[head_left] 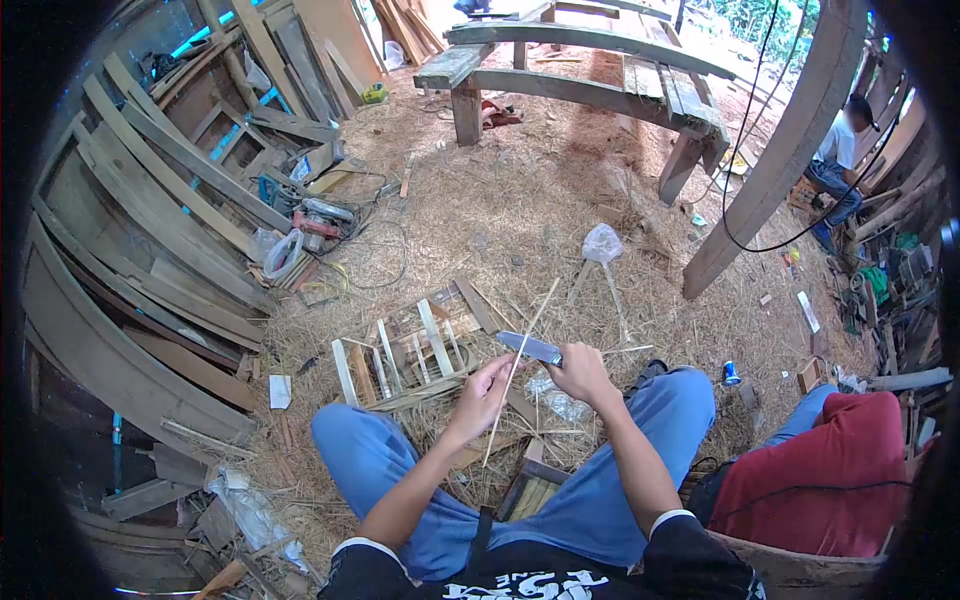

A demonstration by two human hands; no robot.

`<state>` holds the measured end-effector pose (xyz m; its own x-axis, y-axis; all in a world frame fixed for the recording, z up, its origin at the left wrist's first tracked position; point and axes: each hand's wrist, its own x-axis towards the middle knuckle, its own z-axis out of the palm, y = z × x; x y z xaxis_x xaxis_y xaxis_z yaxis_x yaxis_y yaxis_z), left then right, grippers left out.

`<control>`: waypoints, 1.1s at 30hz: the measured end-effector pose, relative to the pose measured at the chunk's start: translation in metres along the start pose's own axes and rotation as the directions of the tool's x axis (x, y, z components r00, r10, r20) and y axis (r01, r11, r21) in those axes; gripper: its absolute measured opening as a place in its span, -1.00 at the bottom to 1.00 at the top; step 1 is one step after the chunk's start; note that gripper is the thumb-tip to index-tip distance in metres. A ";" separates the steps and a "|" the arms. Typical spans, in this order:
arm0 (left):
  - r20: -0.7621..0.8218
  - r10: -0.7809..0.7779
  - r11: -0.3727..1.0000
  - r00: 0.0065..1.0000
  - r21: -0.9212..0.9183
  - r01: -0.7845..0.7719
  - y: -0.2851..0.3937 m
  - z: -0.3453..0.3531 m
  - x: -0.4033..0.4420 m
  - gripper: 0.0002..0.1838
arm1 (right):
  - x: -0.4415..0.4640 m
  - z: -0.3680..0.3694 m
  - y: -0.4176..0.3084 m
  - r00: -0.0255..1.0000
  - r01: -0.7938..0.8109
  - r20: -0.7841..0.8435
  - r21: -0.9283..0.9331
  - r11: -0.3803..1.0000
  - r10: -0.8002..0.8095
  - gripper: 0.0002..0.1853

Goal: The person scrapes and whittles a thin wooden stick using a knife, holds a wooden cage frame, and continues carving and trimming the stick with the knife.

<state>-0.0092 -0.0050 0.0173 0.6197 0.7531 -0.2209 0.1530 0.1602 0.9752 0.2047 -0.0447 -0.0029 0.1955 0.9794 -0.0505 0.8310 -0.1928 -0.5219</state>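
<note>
Between the thumb and fingers of my left hand (484, 392) is a long, thin wooden strip (541, 313), slanting from upper right to lower left. My right hand (582, 373) is closed around the handle of a knife (532, 348). The broad blade points left and crosses the strip just above my left fingers. From this angle I cannot tell whether its edge cuts into the wood. Past my left knee, several pale slats (434, 338) lie on the shavings. A clear plastic bag (562, 400) lies below my right hand.
Shavings cover the floor (480, 220). Curved boards (150, 235) lean at the left, near power tools (318, 222). A wooden bench (600, 45) and a slanted post (775, 150) stand ahead. A person in red (815, 475) sits close on my right; another person (835, 155) sits farther back.
</note>
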 end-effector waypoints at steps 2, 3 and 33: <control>-0.004 0.031 0.999 1.000 0.019 -0.031 -0.008 -0.002 -0.001 -0.59 | 0.001 0.001 0.004 1.000 0.023 0.001 -0.045 0.999 -0.023 -0.73; -0.014 0.064 0.997 0.998 0.035 -0.063 -0.012 -0.001 -0.001 -0.59 | 0.000 -0.004 0.003 0.999 0.028 0.018 -0.075 0.997 -0.027 -0.74; 0.424 -0.165 0.841 0.891 -0.411 0.351 0.012 -0.012 -0.006 -0.82 | -0.014 0.011 0.020 0.880 -0.094 0.441 0.530 0.843 -0.178 -0.30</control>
<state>-0.0204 -0.0001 0.0309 0.8531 0.3739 -0.3639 0.0297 0.6615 0.7493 0.2125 -0.0616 -0.0221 -0.2055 0.9226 -0.3265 0.4062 -0.2231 -0.8861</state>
